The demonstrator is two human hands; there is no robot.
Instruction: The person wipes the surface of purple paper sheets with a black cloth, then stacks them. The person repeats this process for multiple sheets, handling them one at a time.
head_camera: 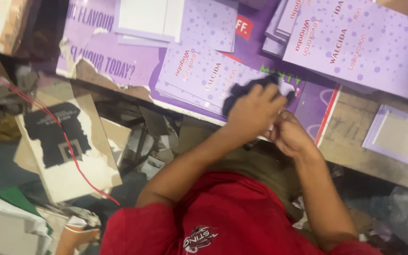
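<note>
From your left, torn cardboard (67, 151) and a red wire (79, 165) litter the floor; your left hand (253, 111) grips a dark cloth (242, 92) on the lilac sheets (204, 71) covering the bench (355, 137), your right hand (289, 134) seemingly clenched beside it

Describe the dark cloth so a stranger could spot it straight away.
Start at the purple poster covering the bench, then find the stack of lilac dotted sheets at its near edge. The dark cloth lies bunched there under the left hand, the only dark, crumpled thing among flat pale sheets.
</note>
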